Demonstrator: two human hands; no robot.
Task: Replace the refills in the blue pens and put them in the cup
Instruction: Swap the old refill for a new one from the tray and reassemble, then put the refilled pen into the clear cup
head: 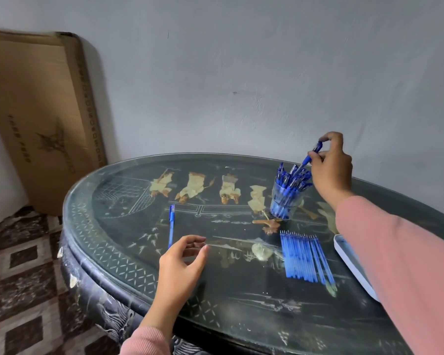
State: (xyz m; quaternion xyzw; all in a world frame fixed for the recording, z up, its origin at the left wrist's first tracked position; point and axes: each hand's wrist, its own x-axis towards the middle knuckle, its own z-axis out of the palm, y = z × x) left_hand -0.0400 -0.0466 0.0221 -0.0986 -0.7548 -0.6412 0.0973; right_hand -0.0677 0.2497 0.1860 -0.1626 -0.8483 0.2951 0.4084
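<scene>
The right hand (331,160) pinches one pen (310,157) above the single crowded cup (282,203), while the left hand (182,262), loosely curled and empty, hovers near one loose pen (171,226).

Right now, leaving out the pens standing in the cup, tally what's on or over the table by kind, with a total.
Cup: 1
Loose pens: 2 (lying pen on the table; held pen pinched by the right hand above the cup)
Refill pile: 1
White tray: 1
Total: 5
</scene>
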